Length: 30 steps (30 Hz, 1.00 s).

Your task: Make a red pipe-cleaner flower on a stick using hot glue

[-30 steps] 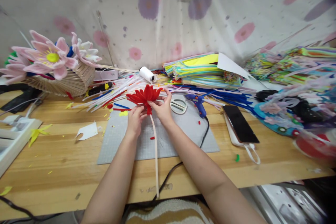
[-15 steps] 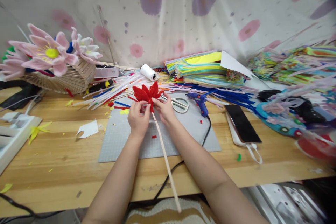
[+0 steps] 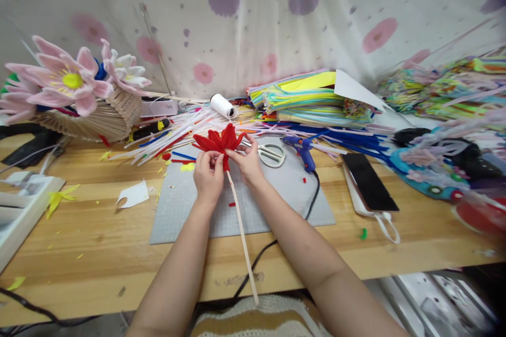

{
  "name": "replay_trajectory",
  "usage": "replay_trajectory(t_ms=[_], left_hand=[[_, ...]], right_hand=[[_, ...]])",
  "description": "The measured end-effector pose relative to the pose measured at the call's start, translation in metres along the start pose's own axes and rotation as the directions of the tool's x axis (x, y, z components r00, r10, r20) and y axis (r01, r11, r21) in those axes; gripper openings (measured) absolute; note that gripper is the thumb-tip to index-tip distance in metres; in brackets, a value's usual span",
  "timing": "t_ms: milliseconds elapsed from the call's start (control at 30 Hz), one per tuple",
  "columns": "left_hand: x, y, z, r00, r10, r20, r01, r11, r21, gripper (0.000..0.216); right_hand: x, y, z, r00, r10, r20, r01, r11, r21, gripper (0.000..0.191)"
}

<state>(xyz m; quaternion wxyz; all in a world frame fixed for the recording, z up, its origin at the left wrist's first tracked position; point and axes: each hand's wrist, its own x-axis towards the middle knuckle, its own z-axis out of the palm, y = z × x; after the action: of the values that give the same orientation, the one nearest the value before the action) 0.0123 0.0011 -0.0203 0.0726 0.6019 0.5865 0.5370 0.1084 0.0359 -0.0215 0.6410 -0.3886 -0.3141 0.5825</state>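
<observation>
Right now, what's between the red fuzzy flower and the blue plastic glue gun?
In the head view, the right hand, then the pale-handled metal scissors on the grey cutting mat.

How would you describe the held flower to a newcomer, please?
On the wooden table lies a grey mat. Over it, both hands hold the flower; unlike the pink flowers at left, it is bright red, on a pale stem.

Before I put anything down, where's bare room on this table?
Left of the cutting mat, below the white paper piece, the wood is bare but for yellow scraps. Another: between the phone, the right forearm and the near edge, with a green scrap. Crowded: the back, behind the red flower, heaped with fuzzy stems.
</observation>
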Motion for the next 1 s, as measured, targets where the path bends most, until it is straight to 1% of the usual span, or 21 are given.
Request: replay_trajectory(t_ms=[100,200,333,400,500,600,667,767,833,1000], left_hand=[[-0.002,-0.006,0.005,0.998,-0.056,0.004,0.056,0.997,-0.058,0.013],[-0.004,-0.01,0.008,0.993,-0.115,-0.028,0.111,0.984,-0.138,0.015],[-0.006,-0.008,0.01,0.992,-0.126,-0.032,0.118,0.978,-0.172,0.015],[-0.007,-0.006,0.01,0.987,-0.159,-0.032,0.148,0.965,-0.219,0.016],[-0.006,-0.005,0.011,0.963,-0.262,-0.057,0.227,0.909,-0.35,0.017],[-0.002,-0.005,0.009,0.935,-0.346,-0.084,0.265,0.834,-0.483,0.018],[0.001,-0.005,0.007,0.915,-0.395,-0.079,0.296,0.793,-0.533,0.019],[0.005,-0.005,0.002,0.888,-0.457,-0.053,0.35,0.744,-0.569,0.023],[0.007,-0.005,-0.001,0.878,-0.475,-0.049,0.362,0.729,-0.582,0.029],[0.013,-0.007,-0.01,0.879,-0.47,-0.078,0.355,0.756,-0.55,0.036]], right_hand=[[0.002,-0.001,-0.002,0.999,-0.019,-0.028,0.019,1.0,-0.011,0.077],[0.004,-0.002,-0.004,0.999,-0.025,-0.045,0.025,1.0,-0.017,0.078],[0.004,-0.001,-0.005,0.998,-0.041,-0.037,0.04,0.999,-0.027,0.081],[0.004,0.0,-0.005,0.998,-0.048,-0.038,0.046,0.998,-0.036,0.082],[0.004,0.001,-0.006,0.997,-0.052,-0.049,0.051,0.998,-0.037,0.083],[0.005,0.001,-0.007,0.997,-0.061,-0.057,0.059,0.998,-0.027,0.084],[0.006,0.001,-0.008,0.996,-0.063,-0.062,0.061,0.998,-0.027,0.083],[0.006,0.0,-0.009,0.996,-0.063,-0.064,0.062,0.998,-0.022,0.082],[0.007,-0.001,-0.011,0.997,-0.054,-0.055,0.054,0.999,-0.004,0.081],[0.01,0.001,-0.014,1.0,-0.001,0.0,0.001,0.998,0.061,0.08]])
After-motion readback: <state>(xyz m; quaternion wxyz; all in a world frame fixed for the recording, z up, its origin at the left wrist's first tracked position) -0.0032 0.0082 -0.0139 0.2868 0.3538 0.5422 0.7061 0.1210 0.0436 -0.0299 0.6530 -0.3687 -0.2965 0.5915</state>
